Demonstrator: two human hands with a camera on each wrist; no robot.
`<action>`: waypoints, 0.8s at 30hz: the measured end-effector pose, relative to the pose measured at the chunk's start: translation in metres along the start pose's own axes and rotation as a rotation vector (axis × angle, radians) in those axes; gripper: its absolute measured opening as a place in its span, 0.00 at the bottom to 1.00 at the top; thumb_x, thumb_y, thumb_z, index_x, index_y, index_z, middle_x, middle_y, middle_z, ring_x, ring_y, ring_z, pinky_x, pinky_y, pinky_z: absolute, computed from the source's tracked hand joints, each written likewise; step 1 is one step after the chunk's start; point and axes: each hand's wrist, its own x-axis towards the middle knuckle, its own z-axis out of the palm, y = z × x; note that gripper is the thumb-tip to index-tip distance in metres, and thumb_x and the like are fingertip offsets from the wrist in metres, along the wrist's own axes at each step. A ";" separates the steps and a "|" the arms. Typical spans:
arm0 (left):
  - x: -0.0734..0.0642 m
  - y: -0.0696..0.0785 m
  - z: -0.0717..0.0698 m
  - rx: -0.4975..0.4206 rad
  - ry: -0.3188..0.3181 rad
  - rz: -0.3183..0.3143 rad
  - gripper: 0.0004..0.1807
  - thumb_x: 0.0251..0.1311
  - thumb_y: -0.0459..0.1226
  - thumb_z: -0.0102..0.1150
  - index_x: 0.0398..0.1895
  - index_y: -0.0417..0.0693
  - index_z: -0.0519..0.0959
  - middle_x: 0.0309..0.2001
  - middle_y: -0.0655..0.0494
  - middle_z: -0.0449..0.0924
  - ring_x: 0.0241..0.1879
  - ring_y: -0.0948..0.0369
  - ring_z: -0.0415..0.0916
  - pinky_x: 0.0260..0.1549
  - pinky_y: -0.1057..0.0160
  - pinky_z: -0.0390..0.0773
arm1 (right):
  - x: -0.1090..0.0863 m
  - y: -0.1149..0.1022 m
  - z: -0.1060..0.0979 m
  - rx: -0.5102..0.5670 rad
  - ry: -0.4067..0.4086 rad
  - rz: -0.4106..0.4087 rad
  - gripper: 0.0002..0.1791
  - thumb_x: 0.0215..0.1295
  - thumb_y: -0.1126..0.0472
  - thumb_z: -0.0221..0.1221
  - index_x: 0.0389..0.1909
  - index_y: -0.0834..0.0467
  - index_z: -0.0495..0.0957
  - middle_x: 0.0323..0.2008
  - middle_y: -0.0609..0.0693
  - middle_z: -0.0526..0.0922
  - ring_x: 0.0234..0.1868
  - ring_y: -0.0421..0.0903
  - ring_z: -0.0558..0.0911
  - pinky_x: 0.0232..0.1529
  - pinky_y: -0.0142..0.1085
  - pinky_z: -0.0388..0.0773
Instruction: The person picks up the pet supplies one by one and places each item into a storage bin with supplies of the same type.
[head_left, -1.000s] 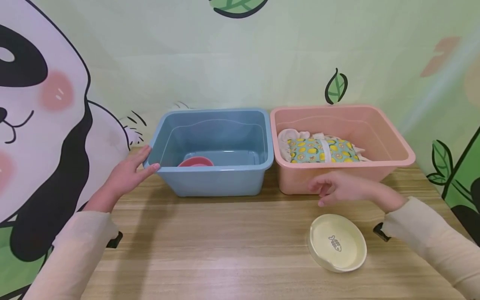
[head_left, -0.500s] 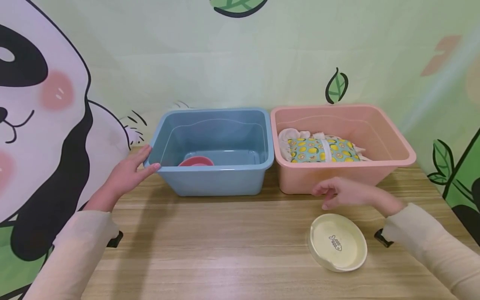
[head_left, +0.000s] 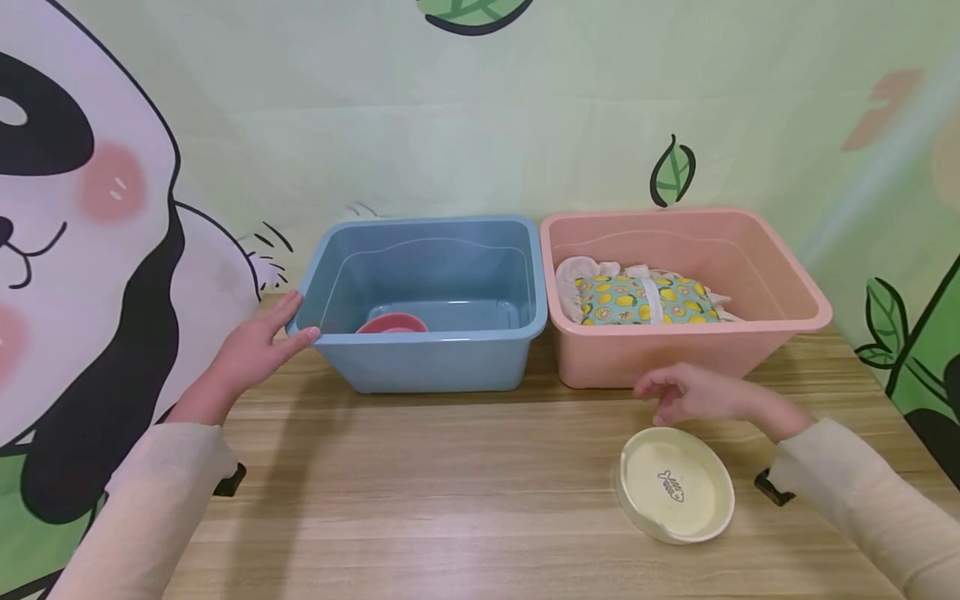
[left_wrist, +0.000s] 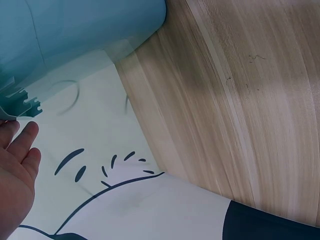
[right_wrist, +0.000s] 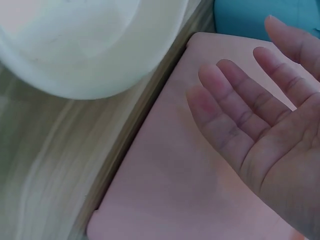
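Observation:
My left hand (head_left: 251, 354) rests with straight fingers on the left rim of a blue plastic tub (head_left: 427, 362); in the left wrist view its fingertips meet the underside of that rim. My right hand (head_left: 697, 393) hovers in front of a pink plastic tub (head_left: 675, 354), fingers loosely bent and nothing in them. Just below it in the head view lies a round cream dish (head_left: 667, 467) with a fishbone drawing inside. The right wrist view shows the same hand (right_wrist: 270, 115) with its palm bare, beside the dish (right_wrist: 95, 85).
Inside the blue tub, a red round-rimmed item (head_left: 393, 322) shows over the front wall. A lemon-print cloth bundle (head_left: 622, 302) with a white band lies in the pink tub. Both tubs stand side by side on a wooden table (head_left: 420, 492), before a panda-print backdrop (head_left: 480, 125).
My right hand has drifted slightly down and to the right, toward the cream dish. The left hand, both tubs and the dish have stayed put.

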 end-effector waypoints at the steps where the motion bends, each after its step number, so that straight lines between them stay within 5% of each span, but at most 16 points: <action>1: 0.000 0.000 0.000 -0.002 -0.001 -0.001 0.42 0.57 0.59 0.42 0.69 0.52 0.40 0.70 0.49 0.39 0.66 0.41 0.42 0.55 0.33 0.48 | 0.000 0.001 0.000 0.007 0.001 0.000 0.20 0.51 0.64 0.61 0.46 0.67 0.72 0.45 0.62 0.76 0.37 0.44 0.79 0.38 0.28 0.76; 24: 0.000 -0.002 0.001 -0.016 0.001 -0.005 0.42 0.57 0.59 0.43 0.69 0.54 0.40 0.70 0.50 0.38 0.67 0.41 0.41 0.54 0.32 0.48 | -0.011 0.035 0.012 0.086 0.000 0.076 0.24 0.51 0.63 0.61 0.47 0.72 0.69 0.45 0.68 0.74 0.43 0.57 0.77 0.36 0.30 0.76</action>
